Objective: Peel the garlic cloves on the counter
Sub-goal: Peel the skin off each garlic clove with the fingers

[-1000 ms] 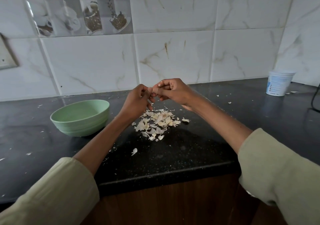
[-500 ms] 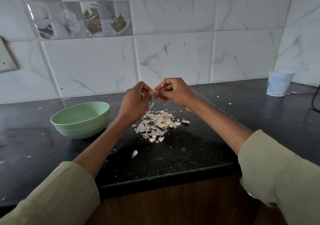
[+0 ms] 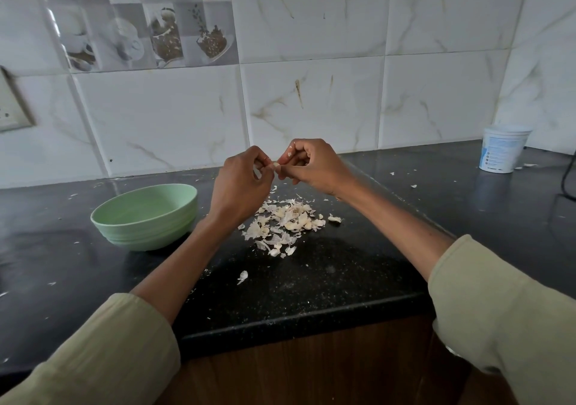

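**Stone, tile, plastic and papery skin**

The counter (image 3: 327, 283) is dark speckled stone, polished and faintly reflective. The wall tiles (image 3: 311, 105) are glossy white marble-look ceramic. The green bowl (image 3: 146, 217) looks like matt, ribbed plastic. The garlic skins (image 3: 286, 221) are thin, dry and papery. The sleeves (image 3: 505, 320) are soft matt cloth.

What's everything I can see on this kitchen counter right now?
Black speckled stone counter: one, fills the foreground.
Pale green ribbed bowl: one, left of the hands.
Pile of papery white garlic skins and cloves: one, below the hands.
White plastic tub: one, far right by the wall.
Small garlic clove: one, pinched between both hands.
Beige sleeves: two, bottom corners.
Left hand, right hand: raised above the pile.
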